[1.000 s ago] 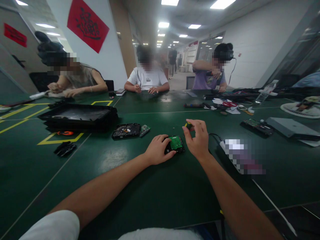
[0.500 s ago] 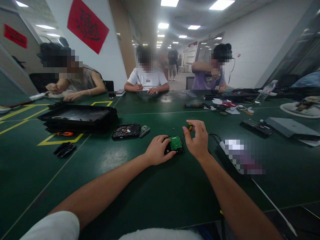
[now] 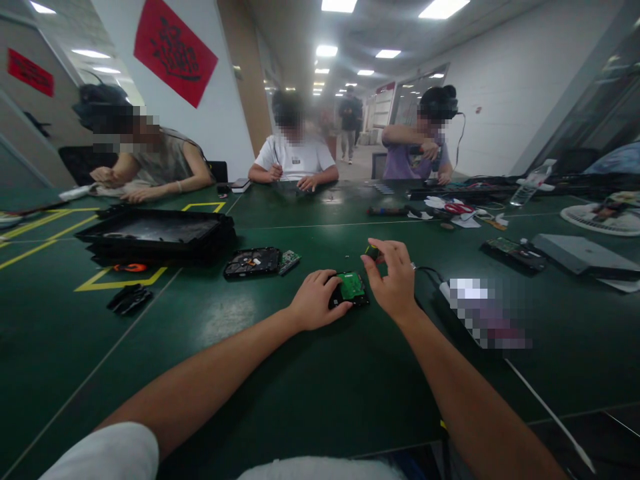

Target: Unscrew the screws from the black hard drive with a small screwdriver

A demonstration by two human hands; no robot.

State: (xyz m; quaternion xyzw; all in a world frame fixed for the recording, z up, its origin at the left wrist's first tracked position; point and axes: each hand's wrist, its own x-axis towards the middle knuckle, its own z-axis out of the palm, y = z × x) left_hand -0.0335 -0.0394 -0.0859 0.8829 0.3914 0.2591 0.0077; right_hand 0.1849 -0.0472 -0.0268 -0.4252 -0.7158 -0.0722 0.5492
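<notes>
Hard drive [image 3: 351, 288] lies flat, green side up, near the middle of our table [image 3: 280, 387]. In our head view, our left hand [image 3: 315, 301] arches half-open over its left end, gripping, thumb along the near edge. Our right hand [image 3: 393, 273], raised just right, pinches a yellow-and-black handle [image 3: 372, 251] between thumb and bent fingers.

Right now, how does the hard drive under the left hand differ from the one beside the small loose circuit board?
The hand-steadied drive shows a green board on its upper face; the other drive shows a mostly black upper face.

The left hand partly covers the hand-steadied drive, while the other drive lies uncovered, beside the small circuit board.

Both rest on the green table.
</notes>
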